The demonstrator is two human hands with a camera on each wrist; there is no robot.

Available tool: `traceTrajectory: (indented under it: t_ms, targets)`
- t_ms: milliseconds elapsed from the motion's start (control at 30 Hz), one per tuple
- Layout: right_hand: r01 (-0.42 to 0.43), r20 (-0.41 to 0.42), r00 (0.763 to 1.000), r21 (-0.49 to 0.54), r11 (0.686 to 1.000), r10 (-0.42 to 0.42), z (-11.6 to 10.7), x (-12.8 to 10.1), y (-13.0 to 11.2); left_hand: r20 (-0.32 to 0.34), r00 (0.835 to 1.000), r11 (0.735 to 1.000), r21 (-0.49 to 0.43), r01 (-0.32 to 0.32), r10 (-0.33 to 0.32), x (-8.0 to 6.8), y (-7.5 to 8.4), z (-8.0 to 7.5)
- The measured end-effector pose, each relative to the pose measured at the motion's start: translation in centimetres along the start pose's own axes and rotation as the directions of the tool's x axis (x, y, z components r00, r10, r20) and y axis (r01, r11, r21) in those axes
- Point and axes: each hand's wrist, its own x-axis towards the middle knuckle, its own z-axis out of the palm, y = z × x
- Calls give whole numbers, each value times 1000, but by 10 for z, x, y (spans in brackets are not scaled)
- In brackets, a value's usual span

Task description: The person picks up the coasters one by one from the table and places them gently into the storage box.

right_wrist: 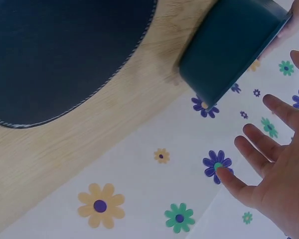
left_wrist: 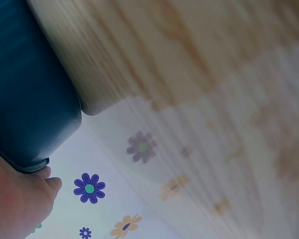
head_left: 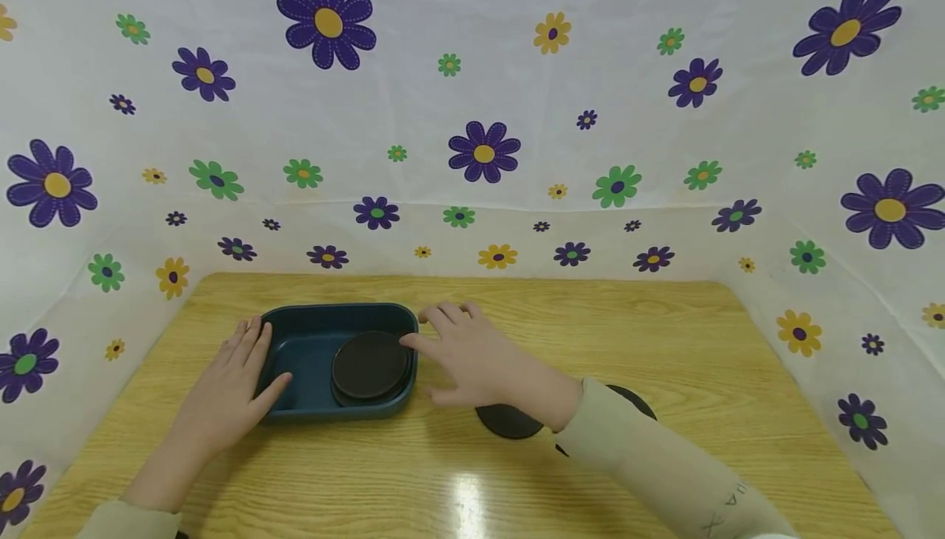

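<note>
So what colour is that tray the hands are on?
The tray is dark teal-blue all over; the head view shows it best.

My left hand (head_left: 235, 383) rests on the left wall of the tray (head_left: 295, 358), my right hand (head_left: 472, 358) just right of it. A round pad (head_left: 369, 365) lies in the tray's right half. Another pad (head_left: 505, 422) lies on the table (head_left: 664, 342) under my right wrist.

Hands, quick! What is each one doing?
Left hand: open, fingers straight against the tray.
Right hand: open, fingers spread beside the tray, holding nothing.
</note>
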Motion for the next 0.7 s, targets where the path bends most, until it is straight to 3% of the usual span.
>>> traceTrajectory:
  t_ms: [700]
  targets:
    - [-33,9,999,21,999,33,30,-56,28,21,1000,1000,8,17,-17,0,1,-1]
